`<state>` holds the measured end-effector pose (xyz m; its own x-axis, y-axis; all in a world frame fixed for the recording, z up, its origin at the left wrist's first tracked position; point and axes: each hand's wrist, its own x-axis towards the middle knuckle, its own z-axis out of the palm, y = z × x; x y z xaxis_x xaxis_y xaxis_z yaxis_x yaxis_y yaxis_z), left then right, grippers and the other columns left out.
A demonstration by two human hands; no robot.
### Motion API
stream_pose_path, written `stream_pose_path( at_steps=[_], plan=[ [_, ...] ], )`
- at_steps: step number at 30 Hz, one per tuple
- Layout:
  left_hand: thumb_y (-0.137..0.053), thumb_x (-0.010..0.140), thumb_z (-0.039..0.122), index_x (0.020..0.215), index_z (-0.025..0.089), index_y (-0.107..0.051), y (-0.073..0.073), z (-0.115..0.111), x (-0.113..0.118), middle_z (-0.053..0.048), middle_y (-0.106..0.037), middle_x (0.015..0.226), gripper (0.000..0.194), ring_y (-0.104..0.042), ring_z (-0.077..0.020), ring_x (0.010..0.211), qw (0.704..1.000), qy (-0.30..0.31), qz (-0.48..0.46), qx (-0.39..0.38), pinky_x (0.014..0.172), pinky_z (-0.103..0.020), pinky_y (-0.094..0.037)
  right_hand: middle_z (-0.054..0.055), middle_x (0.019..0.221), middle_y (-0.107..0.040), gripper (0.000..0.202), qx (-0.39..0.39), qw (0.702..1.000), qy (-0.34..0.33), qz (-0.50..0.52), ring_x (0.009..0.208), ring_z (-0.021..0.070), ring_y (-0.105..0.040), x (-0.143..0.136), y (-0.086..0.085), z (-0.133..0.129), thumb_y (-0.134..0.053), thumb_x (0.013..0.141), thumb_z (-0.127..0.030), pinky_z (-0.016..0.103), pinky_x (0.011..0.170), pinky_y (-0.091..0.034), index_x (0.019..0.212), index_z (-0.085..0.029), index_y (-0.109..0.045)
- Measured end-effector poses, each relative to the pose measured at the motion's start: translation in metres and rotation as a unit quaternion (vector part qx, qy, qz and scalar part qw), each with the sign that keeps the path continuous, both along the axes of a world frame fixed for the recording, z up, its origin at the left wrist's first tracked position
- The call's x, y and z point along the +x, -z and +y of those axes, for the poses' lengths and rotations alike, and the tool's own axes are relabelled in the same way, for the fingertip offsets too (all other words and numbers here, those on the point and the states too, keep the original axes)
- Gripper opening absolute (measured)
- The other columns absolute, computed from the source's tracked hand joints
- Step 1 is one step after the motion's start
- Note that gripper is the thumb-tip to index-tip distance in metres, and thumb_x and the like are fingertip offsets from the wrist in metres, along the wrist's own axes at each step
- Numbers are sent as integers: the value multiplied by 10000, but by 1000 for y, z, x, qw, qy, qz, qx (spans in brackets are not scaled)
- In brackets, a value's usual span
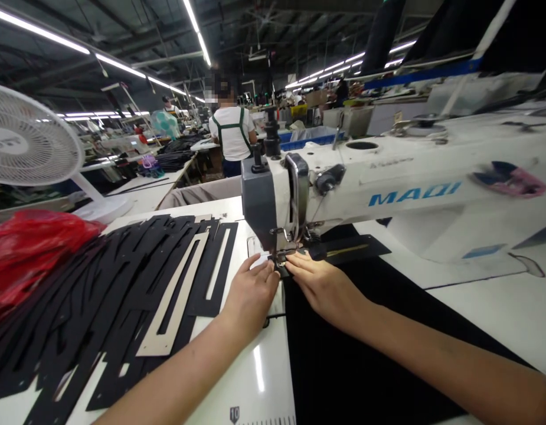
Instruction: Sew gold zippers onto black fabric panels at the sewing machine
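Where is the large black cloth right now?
In the head view, the black cloth lies right of center in the lower half, on the white table, with the right hand over its far part, by the sewing machine.

The machine [409, 189] stands just past the fingers [299, 268] and to their right. Cloth [343, 366] lies to their right. Left of them lie strips [170, 295], then a bag [33, 248]; behind, a fan [29, 139].

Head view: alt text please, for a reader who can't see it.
A person's left hand and right hand nearly meet just below the needle end of a white sewing machine, with black fabric spread at right. On the left, a beige slotted piece lies on black cut pieces near red plastic.
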<state>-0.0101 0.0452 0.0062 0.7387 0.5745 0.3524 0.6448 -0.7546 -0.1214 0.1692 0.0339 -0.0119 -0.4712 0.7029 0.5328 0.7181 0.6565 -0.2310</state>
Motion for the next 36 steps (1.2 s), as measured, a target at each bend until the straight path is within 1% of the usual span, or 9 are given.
stream_pose_path(
  at_steps=[2, 5, 9, 11, 15, 19, 22, 28, 36],
  plan=[
    [-440, 810, 14, 886, 114, -594, 0, 0, 1, -126, -668, 986, 199, -621, -193, 972, 1000, -14, 6, 0, 1008, -377, -372, 133, 1091, -612, 304, -5, 1000, -5, 8, 1078, 250, -535, 1, 3, 1, -361, 851, -64, 404, 935, -440, 1022, -99, -610],
    [-453, 824, 44, 867, 121, -597, 1, 1, 0, -123, -668, 993, 169, -621, -193, 971, 1000, -14, -1, 8, 997, -382, -384, 98, 1032, -628, 278, -17, 999, -19, 46, 1035, 232, -555, 4, 2, 2, -354, 876, -102, 391, 912, -448, 986, -147, -605],
    [-483, 815, 70, 872, 138, -606, 5, 2, -3, -109, -670, 991, 152, -633, -200, 938, 1000, -14, -16, 15, 997, -417, -381, 88, 886, -619, 211, 15, 981, 46, 187, 845, 210, -594, 11, -16, 3, -356, 903, -193, 344, 771, -482, 880, -171, -565],
    [-498, 802, 71, 894, 147, -611, 7, 2, -4, -108, -663, 1009, 164, -626, -209, 960, 999, -24, -16, 16, 1009, -433, -363, 77, 816, -602, 220, 25, 969, 60, 238, 760, 194, -585, 14, -28, 3, -341, 902, -213, 308, 695, -475, 808, -177, -536],
    [-522, 801, 98, 908, 150, -614, 11, 2, -5, -126, -641, 1069, 150, -597, -231, 1025, 999, -46, -17, 17, 1038, -457, -317, 11, 615, -560, 266, -54, 965, 53, 251, 570, 157, -546, 22, -42, 6, -368, 888, -273, 257, 558, -437, 667, -194, -493],
    [-506, 813, 95, 877, 155, -611, 11, 3, -5, -110, -659, 1028, 136, -612, -210, 996, 999, -39, -28, 0, 1049, -451, -303, 22, 646, -614, 257, -119, 954, 61, 269, 606, 175, -585, 32, -42, 14, -412, 844, -346, 269, 577, -456, 723, -181, -567],
    [-503, 809, 87, 880, 154, -614, 8, 4, -6, -107, -664, 1013, 148, -608, -209, 1005, 999, -26, -35, -1, 1043, -441, -316, 30, 645, -629, 271, -139, 945, 71, 286, 626, 181, -601, 37, -42, 20, -421, 818, -357, 276, 612, -471, 702, -180, -590],
    [-491, 811, 79, 843, 151, -619, 7, 8, -6, -109, -676, 989, 150, -633, -205, 955, 999, -5, -24, 26, 1002, -425, -378, 8, 576, -612, 272, -142, 938, 65, 309, 549, 155, -586, 36, -42, 23, -419, 784, -320, 240, 561, -461, 596, -194, -570],
    [-485, 816, 71, 818, 143, -604, 11, 6, -7, -106, -679, 968, 139, -640, -200, 940, 998, 8, -25, 50, 1004, -421, -381, 17, 623, -632, 273, -141, 929, 74, 334, 600, 166, -603, 33, -37, 22, -442, 799, -351, 244, 577, -460, 640, -188, -594]
  ],
)
